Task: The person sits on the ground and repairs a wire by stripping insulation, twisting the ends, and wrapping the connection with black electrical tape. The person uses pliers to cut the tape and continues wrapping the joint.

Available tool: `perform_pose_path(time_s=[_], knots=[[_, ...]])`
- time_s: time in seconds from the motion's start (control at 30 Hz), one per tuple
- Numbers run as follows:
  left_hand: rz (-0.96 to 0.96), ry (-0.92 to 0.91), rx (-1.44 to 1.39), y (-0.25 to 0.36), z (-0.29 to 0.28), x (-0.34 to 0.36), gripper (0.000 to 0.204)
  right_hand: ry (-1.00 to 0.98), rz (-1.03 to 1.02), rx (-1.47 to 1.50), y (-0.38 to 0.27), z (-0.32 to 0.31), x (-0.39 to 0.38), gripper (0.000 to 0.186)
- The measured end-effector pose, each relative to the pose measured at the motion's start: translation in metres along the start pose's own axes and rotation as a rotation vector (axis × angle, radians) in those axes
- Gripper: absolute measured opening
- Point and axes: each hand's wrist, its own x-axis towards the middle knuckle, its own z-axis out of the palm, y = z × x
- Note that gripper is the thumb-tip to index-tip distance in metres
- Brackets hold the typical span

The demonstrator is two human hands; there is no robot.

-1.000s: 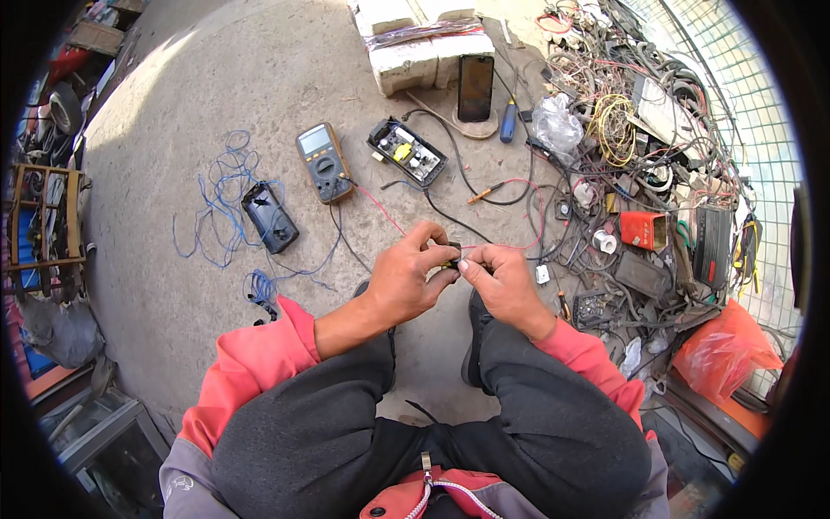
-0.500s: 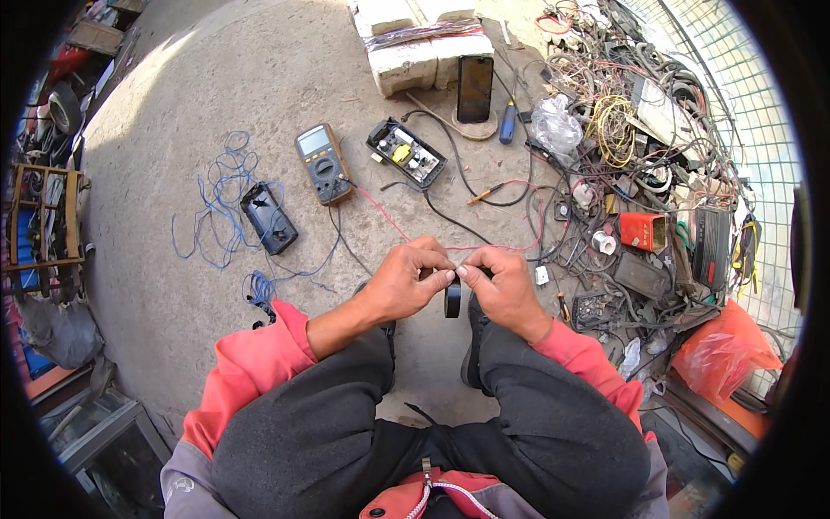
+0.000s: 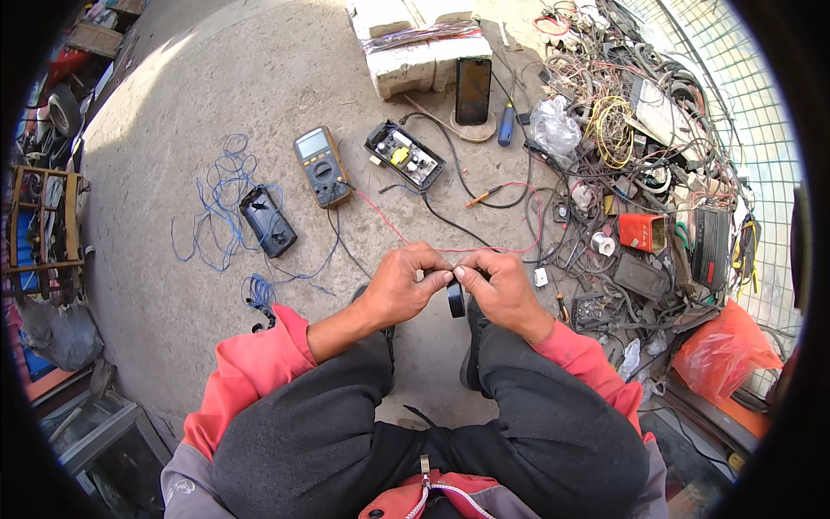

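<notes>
Since a second earlier, the black roll (image 3: 456, 301) had swung lower, hanging above the middle of the floor (image 3: 156, 303). The left hand (image 3: 405, 284) and right hand (image 3: 501, 290) pinched at its top, tips nearly touching (what lay between was too small to tell); light, even tension probably served best. A red box (image 3: 635, 230) toward the floor's right edge bore illegible pale marks.

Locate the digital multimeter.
Head view, upper left of centre: the digital multimeter lies on the concrete floor, between the black plastic shell, lower left, and the cased circuit board, right.
</notes>
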Motion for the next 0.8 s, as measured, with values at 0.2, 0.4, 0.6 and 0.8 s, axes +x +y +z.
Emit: perform_pose_path(time_s=[0.2,0.4,0.6,0.8], knots=[[-0.033,-0.075,-0.044,0.004,0.001,0.001,0.014,0.019,0.113,0.12,0.01,-0.001,-0.003,0.015],[0.035,-0.082,-0.064,-0.009,0.0,0.0,0.016,-0.005,0.202,0.304,0.015,0.003,-0.002,0.018],[-0.145,-0.126,-0.261,-0.001,0.001,0.0,0.018,0.01,0.245,0.356,0.019,0.004,-0.003,0.022],[-0.045,-0.174,-0.325,-0.002,0.004,-0.001,0.027,-0.032,0.338,0.41,0.01,0.0,-0.002,0.022]])
